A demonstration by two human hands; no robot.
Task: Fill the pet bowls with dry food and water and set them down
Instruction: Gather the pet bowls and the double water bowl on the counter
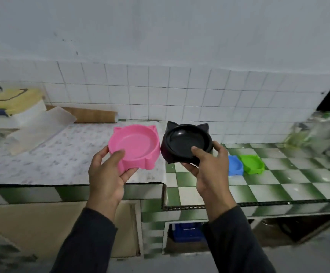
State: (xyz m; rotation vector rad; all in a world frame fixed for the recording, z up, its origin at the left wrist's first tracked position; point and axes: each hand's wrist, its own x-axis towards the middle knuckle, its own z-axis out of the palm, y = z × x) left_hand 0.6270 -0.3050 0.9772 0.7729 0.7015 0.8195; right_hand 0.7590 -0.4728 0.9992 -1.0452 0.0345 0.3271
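Note:
My left hand (106, 172) grips a pink cat-eared pet bowl (135, 143) by its near rim, thumb inside the dish. Beside it, my right hand (207, 168) holds a black cat-eared bowl (185, 138) the same way. Both bowls are lifted above the counter, side by side, and both look empty. A blue bowl (235, 165) and a green bowl (251, 164) sit on the counter just right of my right hand; the blue one is partly hidden by it.
The green-and-white checkered tile counter (278, 184) runs left to right, with a patterned sheet (51, 154) over its left part. A yellow bag (12, 101) and clear plastic lie at the far left. Blurred clutter (321, 134) stands at the right. A blue crate (187, 232) sits below.

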